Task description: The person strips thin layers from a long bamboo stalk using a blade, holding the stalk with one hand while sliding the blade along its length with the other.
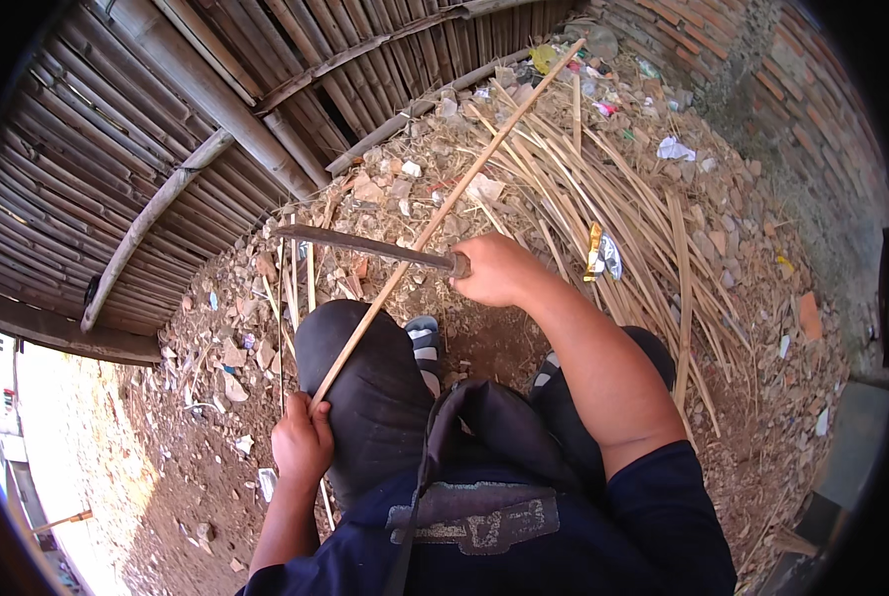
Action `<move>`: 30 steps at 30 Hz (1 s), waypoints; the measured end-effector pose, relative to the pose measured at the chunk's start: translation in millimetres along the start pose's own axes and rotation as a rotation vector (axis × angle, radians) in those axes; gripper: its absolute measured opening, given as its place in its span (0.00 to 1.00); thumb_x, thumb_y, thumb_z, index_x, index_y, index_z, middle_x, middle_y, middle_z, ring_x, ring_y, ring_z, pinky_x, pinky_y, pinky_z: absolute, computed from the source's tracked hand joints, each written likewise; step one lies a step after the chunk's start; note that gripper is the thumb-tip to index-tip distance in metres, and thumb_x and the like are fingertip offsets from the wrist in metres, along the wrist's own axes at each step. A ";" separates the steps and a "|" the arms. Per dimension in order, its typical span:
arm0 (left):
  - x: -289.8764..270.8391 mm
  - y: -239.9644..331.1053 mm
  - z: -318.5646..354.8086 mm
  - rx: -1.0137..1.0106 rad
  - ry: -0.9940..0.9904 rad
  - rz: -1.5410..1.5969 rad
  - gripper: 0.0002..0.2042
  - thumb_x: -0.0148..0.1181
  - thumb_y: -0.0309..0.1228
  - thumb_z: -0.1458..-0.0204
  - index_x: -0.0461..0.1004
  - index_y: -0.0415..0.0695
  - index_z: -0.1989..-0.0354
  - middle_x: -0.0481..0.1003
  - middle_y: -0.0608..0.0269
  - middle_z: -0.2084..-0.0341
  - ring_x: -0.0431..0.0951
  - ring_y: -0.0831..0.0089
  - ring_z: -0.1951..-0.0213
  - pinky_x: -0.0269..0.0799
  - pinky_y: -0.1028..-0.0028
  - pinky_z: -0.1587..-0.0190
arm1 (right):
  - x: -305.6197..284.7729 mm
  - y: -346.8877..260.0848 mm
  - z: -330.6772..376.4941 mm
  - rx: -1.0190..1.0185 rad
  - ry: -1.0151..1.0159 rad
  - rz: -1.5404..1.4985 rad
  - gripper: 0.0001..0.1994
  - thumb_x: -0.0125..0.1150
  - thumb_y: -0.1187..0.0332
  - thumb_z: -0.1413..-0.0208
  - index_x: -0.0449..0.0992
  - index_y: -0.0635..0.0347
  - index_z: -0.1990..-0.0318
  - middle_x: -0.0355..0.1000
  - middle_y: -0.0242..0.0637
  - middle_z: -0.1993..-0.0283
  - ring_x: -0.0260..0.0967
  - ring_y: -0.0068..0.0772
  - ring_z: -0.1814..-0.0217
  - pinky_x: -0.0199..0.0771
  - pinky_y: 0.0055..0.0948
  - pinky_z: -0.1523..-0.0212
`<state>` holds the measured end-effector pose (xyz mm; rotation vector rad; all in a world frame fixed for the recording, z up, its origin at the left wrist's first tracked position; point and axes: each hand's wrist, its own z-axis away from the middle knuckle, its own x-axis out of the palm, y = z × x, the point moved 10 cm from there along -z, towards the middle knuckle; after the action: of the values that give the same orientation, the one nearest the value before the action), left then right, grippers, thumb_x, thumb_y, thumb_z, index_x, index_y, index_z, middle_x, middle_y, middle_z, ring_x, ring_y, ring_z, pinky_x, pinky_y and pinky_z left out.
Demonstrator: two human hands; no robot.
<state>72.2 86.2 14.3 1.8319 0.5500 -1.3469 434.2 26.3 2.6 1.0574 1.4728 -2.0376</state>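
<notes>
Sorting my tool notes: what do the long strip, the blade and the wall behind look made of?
Strip: split bamboo, pale yellow, matte, thin and straight. Blade: probably steel, dull dark brown, maybe rusty. Wall: bamboo poles and slats, weathered grey-brown, with node rings.

Bare dirt ground [166, 497], reddish-brown, strewn with stones and brick chips. Heap of split bamboo strips [603, 199] lies directly on it, fanned toward the brick wall. Scraps of litter among them (white paper [675, 149], a shiny wrapper [603, 253]). Thin slivers [291, 288] lie at left near the fence.
</notes>
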 end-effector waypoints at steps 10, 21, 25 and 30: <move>-1.3 0.5 -0.1 -0.013 0.000 0.004 0.11 0.59 0.37 0.35 0.70 0.42 0.58 0.79 0.47 0.75 0.80 0.41 0.73 0.74 0.48 0.72 | -3.4 -1.6 1.7 0.017 0.014 0.021 0.12 0.63 0.63 0.51 0.82 0.56 0.61 0.80 0.51 0.61 0.78 0.57 0.54 0.78 0.51 0.53; 0.1 -0.6 0.0 -0.012 -0.004 -0.002 0.12 0.58 0.38 0.35 0.70 0.41 0.57 0.79 0.47 0.75 0.80 0.40 0.73 0.74 0.48 0.72 | -0.8 1.9 -0.3 0.005 0.029 0.039 0.13 0.64 0.62 0.50 0.83 0.55 0.59 0.80 0.51 0.59 0.78 0.57 0.53 0.79 0.51 0.52; 0.4 -1.6 0.9 -0.006 0.002 -0.001 0.12 0.58 0.38 0.35 0.70 0.41 0.57 0.78 0.47 0.75 0.80 0.40 0.74 0.74 0.49 0.72 | -1.2 -0.8 -0.2 0.018 -0.001 0.026 0.13 0.64 0.62 0.50 0.83 0.56 0.58 0.80 0.51 0.59 0.78 0.57 0.53 0.79 0.51 0.51; -0.8 0.5 0.2 0.000 0.004 0.003 0.12 0.58 0.38 0.35 0.70 0.41 0.57 0.78 0.47 0.76 0.80 0.40 0.74 0.74 0.48 0.72 | -2.1 -1.7 0.8 0.023 -0.013 0.010 0.13 0.63 0.62 0.50 0.83 0.55 0.59 0.81 0.50 0.59 0.78 0.57 0.53 0.79 0.50 0.51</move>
<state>72.1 85.8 15.2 1.8348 0.5489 -1.3420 434.1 26.0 5.4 1.0571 1.4381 -2.0556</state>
